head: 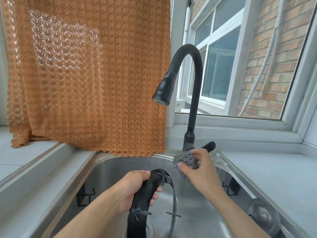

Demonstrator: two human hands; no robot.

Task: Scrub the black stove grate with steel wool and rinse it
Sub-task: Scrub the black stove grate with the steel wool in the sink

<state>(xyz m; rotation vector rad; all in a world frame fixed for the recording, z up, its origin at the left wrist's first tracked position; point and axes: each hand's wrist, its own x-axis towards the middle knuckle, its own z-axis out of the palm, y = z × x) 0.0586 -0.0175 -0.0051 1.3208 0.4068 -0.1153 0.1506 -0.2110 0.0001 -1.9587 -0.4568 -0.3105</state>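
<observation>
The black round stove grate (142, 194) stands on edge inside the steel sink (109, 170). My left hand (135, 188) grips its upper left rim, fingers curled round the ring. A grey ball of steel wool (184, 160) is pinched between the thumb and fingers of my right hand (200, 170), held above and to the right of the grate, just in front of the faucet base. The wool does not touch the grate. No water runs from the spray head.
The black gooseneck faucet (192, 93) arches over the sink, its lever (210, 146) behind my right hand. An orange knitted curtain (89, 74) hangs at the back left. A clear glass lid (262, 213) lies on the sink's right rim. Grey counter (274, 172) flanks the sink.
</observation>
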